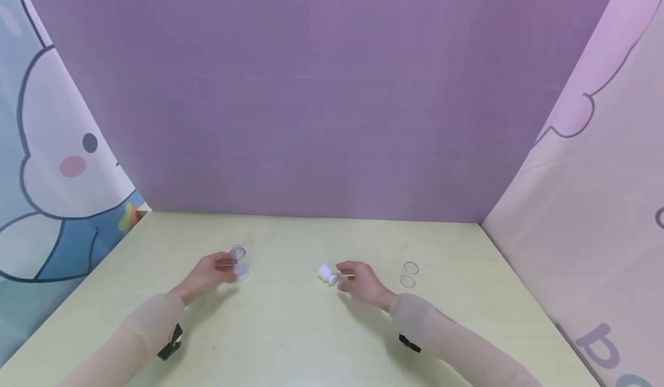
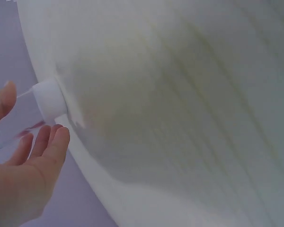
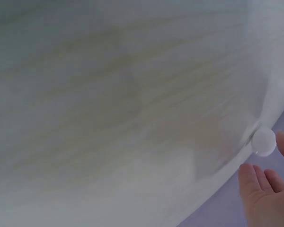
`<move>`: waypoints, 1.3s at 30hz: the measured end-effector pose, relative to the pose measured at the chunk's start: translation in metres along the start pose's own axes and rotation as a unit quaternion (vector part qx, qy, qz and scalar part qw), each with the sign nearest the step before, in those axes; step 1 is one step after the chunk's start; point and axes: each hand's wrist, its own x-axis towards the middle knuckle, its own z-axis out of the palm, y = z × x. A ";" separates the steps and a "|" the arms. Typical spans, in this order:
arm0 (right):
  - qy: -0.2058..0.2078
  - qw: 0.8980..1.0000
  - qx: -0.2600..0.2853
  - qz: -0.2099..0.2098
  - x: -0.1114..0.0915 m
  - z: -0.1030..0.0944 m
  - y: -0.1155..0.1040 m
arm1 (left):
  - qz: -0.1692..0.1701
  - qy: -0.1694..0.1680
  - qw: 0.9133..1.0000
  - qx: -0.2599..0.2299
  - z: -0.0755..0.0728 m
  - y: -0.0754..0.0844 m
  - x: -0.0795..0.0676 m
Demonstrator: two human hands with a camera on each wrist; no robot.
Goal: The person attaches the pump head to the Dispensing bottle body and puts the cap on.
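Note:
In the head view a clear container with a white base stands on the left of the table. My left hand is beside it, thumb and fingers apart. The left wrist view has this container's white end against the tabletop, with the left hand around its clear part; contact is hard to tell. A small white bottle-shaped piece lies near the middle. Close to its right side is my right hand, fingers spread. In the right wrist view a round white end shows between thumb and fingers of the right hand.
A clear open-topped cup stands right of the right hand on the pale wooden table. Behind the table rises a purple panel. Printed cartoon sheets flank it on the left and right.

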 end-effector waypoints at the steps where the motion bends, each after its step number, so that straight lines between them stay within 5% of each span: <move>1: -0.001 1.000 0.005 0.004 0.001 0.001 0.000 | -0.002 0.000 1.000 -0.001 0.001 0.000 0.000; 13: 0.018 0.996 0.061 0.066 0.009 0.012 -0.003 | -0.029 0.021 0.999 -0.005 0.005 -0.006 0.005; 39: 0.040 0.998 0.006 0.041 0.024 0.028 -0.007 | -0.044 0.048 0.998 -0.002 0.020 -0.004 0.016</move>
